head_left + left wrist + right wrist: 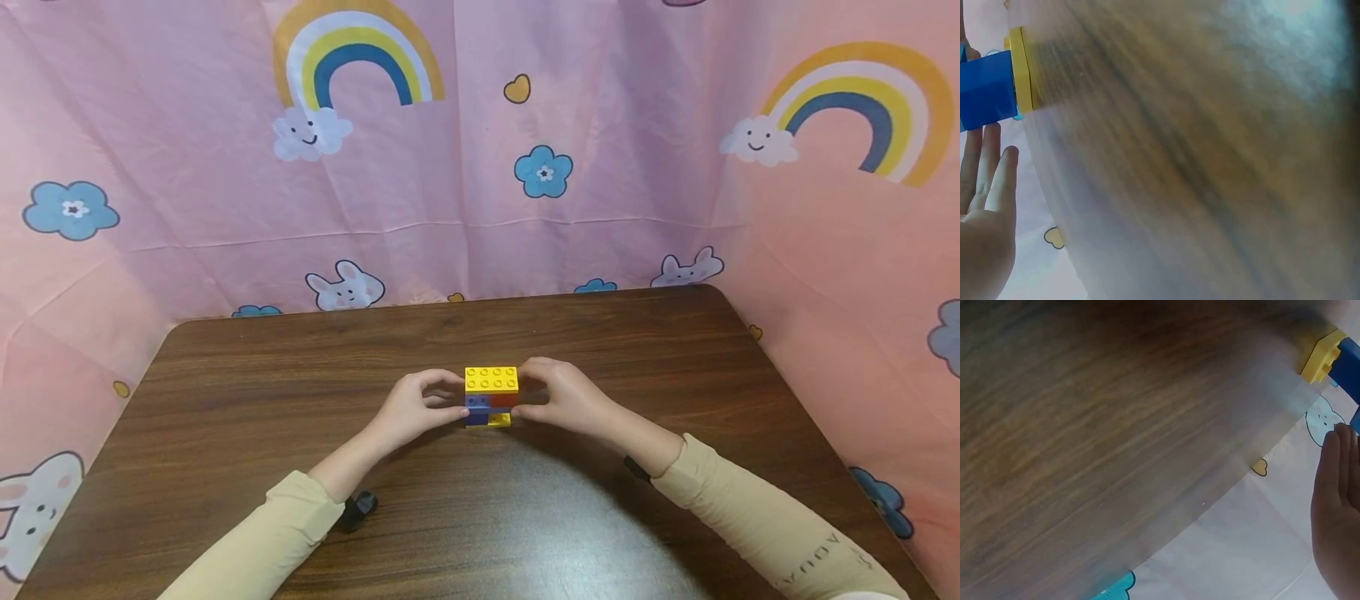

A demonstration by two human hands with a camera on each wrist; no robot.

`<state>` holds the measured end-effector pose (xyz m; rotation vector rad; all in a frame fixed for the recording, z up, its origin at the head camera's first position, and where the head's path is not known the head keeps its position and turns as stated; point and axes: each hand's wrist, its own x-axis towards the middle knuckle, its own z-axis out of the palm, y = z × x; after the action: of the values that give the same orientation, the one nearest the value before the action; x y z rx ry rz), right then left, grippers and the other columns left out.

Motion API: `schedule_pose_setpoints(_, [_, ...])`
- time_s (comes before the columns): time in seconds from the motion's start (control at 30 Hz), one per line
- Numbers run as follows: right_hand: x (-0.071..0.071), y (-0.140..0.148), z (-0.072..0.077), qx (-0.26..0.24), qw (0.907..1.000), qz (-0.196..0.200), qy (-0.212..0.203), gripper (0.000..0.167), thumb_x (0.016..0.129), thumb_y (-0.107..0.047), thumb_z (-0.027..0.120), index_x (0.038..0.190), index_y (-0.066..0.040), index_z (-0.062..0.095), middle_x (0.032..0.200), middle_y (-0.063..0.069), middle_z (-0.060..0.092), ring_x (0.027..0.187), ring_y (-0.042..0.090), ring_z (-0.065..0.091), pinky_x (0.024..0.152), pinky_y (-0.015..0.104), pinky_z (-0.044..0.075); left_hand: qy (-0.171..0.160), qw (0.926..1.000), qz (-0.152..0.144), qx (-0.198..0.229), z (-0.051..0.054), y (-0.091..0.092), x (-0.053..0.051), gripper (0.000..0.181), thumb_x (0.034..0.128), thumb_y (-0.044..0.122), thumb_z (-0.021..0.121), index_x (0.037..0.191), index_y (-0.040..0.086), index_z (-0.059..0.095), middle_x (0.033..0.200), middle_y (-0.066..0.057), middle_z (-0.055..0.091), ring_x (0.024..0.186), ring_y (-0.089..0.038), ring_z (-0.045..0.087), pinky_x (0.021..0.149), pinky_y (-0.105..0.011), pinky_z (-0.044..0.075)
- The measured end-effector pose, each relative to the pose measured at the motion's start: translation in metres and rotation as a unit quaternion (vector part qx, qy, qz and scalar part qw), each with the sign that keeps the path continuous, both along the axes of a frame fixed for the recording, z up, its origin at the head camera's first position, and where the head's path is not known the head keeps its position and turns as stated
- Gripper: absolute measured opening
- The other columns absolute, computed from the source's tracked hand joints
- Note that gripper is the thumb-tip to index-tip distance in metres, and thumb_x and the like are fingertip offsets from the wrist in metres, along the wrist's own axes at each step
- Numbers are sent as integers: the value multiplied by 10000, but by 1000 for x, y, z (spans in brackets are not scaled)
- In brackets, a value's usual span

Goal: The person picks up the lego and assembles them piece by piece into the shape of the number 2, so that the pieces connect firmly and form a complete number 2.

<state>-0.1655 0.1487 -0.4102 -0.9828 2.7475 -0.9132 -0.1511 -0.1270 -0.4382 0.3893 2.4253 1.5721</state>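
Note:
A small stack of toy building bricks [491,400] stands at mid-table in the head view. Its top is a yellow studded brick [491,379]. Below that come blue and red bricks [503,401], then a blue brick [476,419] [988,90] [1349,369] over a yellow bottom brick [500,421] [1021,69] [1322,357]. My left hand [405,408] [988,228] holds the stack's left side between thumb and fingers. From the right, my right hand [573,396] [1337,506] grips the opposite side, its thumb low at the front.
The bricks are over a brown wooden table [262,400] with rounded back corners. A pink patterned cloth [480,250] hangs behind it and along both sides. A dark strap piece [360,508] sits under the left wrist.

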Motion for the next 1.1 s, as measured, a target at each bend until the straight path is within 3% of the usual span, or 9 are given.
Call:
schedule_pose_setpoints(0.63, [-6, 0, -3, -190, 9990, -275, -310, 406, 883, -163, 882, 1239, -31, 736, 1170, 93, 777, 1087, 242, 729, 978, 441, 637, -26, 9999, 148, -35, -3, 1, -8, 410, 929, 98, 829, 1290, -30, 682, 1347, -233, 691, 1199, -372, 716, 1046, -453, 616])
schedule_pose_setpoints(1.1, [-14, 1, -3, -631, 9943, -328, -798, 352, 930, -163, 837, 1210, 20, 728, 1095, 135, 770, 1011, 249, 744, 883, 386, 671, -4, 9998, 171, -57, -2, 2, -13, 393, 955, 113, 803, 1291, -40, 670, 1347, -246, 696, 1143, -363, 748, 989, -433, 645])
